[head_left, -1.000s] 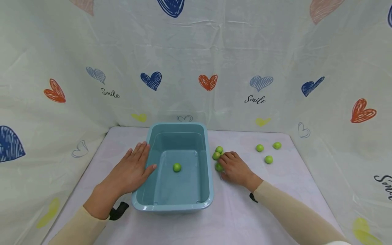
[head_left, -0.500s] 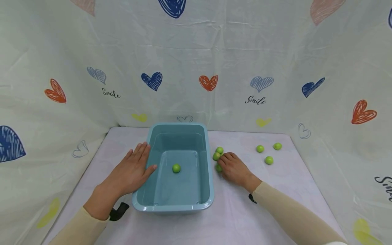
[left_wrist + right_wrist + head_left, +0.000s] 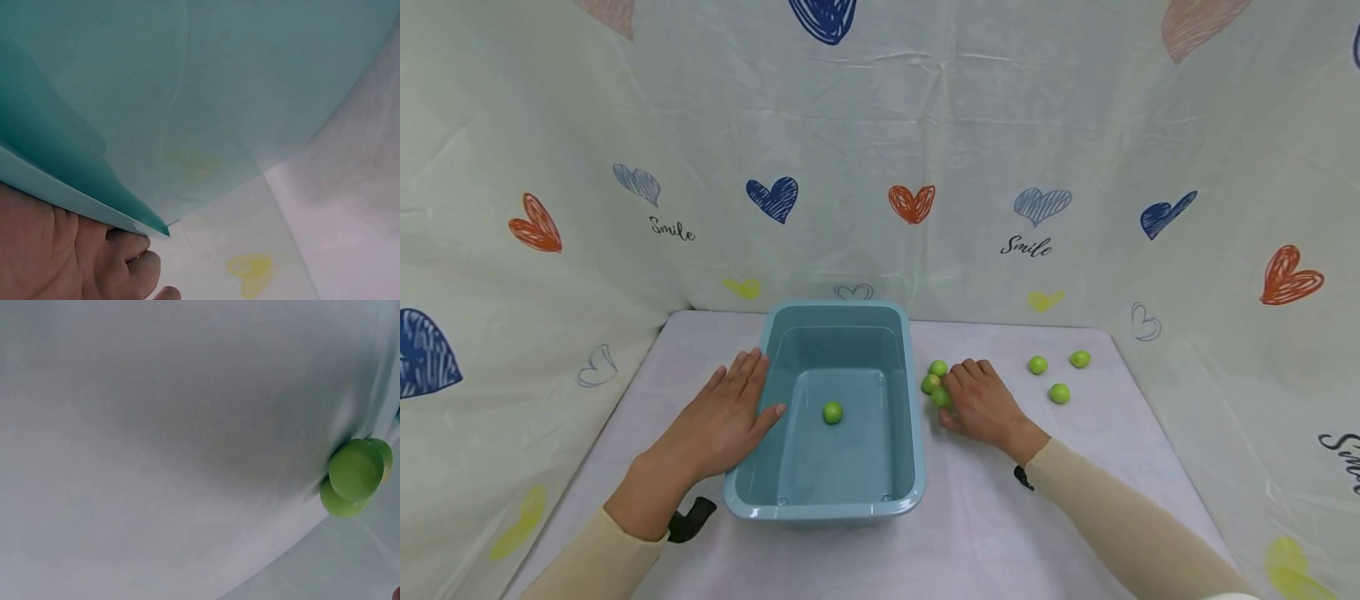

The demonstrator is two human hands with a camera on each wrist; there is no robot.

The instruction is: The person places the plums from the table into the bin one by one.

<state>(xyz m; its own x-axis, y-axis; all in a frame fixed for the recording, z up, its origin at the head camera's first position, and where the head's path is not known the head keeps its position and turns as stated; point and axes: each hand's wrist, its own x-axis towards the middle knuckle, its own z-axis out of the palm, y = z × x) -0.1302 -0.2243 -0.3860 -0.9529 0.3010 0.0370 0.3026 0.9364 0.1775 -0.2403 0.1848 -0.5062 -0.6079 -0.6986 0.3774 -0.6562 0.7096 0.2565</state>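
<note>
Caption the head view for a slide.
Left hand on the blue basin's rim, one green fruit inside; right hand beside three clustered green fruits.

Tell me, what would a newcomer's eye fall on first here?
Probably the light blue basin in the middle of the white table, with one bright green fruit inside. The left hand rests against its left rim, while the right hand is beside a green cluster to its right. Colourful hearts dot the pale backdrop behind.
</note>
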